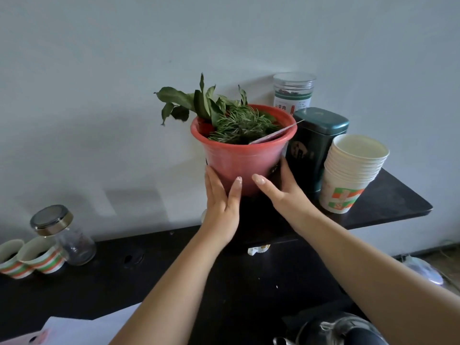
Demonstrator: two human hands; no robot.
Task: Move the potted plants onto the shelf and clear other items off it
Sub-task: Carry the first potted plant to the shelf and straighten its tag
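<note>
A red plastic pot (242, 155) with green leaves and fine foliage stands on the dark raised shelf (388, 195) against the wall. My left hand (221, 202) lies flat against the pot's lower left side, thumb up on its front. My right hand (281, 192) holds the lower right side, thumb across the front and fingers round the side. On the shelf to the right stand a dark green tin (313, 148), a clear plastic jar (293, 93) with a white label, and a stack of paper cups (348, 173).
On the lower black desk (139, 270) at left sit a glass jar (66, 235) with a metal lid and two striped paper cups (27, 257). White papers (82, 329) lie at the front edge. A dark kettle-like object (338, 329) sits at the bottom right.
</note>
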